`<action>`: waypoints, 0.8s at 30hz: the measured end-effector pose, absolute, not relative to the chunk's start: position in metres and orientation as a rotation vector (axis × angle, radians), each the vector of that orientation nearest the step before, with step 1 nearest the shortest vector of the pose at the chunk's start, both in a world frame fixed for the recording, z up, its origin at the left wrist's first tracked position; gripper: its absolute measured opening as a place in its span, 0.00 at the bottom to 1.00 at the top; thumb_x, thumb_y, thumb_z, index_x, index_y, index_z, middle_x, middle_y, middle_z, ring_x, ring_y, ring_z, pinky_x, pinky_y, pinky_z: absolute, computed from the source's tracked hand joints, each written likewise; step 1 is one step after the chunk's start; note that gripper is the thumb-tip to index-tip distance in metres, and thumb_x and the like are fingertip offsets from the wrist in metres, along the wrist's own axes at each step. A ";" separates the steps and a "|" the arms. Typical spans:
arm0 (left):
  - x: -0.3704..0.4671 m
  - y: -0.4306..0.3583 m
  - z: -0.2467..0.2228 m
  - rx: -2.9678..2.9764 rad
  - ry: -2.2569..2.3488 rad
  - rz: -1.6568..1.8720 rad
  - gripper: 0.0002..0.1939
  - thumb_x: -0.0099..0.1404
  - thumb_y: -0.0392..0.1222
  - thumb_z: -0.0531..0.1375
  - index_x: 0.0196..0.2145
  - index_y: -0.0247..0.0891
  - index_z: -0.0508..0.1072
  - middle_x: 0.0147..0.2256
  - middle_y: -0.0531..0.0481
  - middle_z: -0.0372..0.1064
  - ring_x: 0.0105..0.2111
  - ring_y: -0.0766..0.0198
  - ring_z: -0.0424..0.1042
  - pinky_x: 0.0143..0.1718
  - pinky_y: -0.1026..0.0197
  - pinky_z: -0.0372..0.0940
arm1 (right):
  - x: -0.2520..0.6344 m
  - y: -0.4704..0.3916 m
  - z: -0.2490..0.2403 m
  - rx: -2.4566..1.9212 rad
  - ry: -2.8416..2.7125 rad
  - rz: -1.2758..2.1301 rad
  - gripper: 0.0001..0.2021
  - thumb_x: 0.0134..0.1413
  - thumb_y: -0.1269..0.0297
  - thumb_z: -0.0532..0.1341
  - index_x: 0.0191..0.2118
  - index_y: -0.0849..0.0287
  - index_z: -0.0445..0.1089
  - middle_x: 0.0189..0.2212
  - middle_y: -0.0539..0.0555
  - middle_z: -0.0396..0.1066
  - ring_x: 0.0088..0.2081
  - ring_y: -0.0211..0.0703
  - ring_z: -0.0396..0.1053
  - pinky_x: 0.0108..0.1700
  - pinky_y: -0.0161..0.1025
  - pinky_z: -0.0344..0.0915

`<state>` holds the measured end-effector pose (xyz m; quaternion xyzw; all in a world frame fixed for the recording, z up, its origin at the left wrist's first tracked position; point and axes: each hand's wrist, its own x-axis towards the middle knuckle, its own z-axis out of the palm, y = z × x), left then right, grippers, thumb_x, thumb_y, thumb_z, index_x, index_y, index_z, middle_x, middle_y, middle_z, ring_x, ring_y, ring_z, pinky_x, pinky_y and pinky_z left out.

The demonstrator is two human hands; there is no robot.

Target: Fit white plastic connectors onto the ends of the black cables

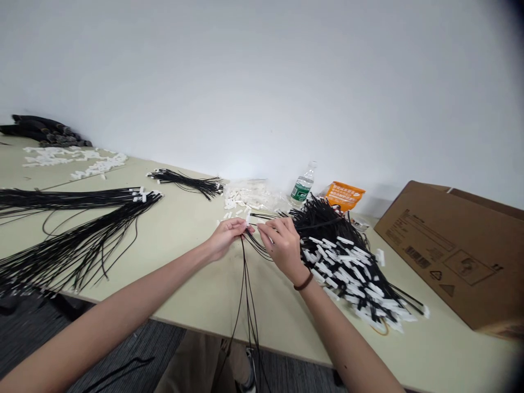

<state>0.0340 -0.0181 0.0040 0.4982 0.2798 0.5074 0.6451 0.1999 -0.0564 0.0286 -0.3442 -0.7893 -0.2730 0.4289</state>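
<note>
Near the middle of the table, my left hand (226, 236) pinches a small white connector (248, 216) with black cables attached. Several thin black cables (245, 273) hang from it over the table's front edge. Just to the right, my right hand (280, 240) has its thumb and fingers pressed together near the connector, around a small end of a cable; what exactly it grips is too small to tell. Beside my right wrist lies a big pile of black cables with white connectors (352, 273).
Black cable bundles (114, 218) lie at the left, a smaller bundle (184, 181) behind. White connectors (98, 161) are scattered back left. A clear bag (257, 194), a bottle (303, 185) and an orange packet (344, 195) stand near the wall. A cardboard box (454, 251) is at the right.
</note>
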 end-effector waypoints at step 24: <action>0.032 -0.018 0.006 0.965 0.609 1.076 0.09 0.50 0.39 0.65 0.27 0.31 0.71 0.27 0.50 0.67 0.29 0.69 0.65 0.34 0.65 0.58 | 0.190 -0.042 0.004 -0.528 -2.200 -0.965 0.07 0.57 0.75 0.54 0.38 0.60 0.68 0.38 0.51 0.73 0.48 0.38 0.65 0.51 0.44 0.58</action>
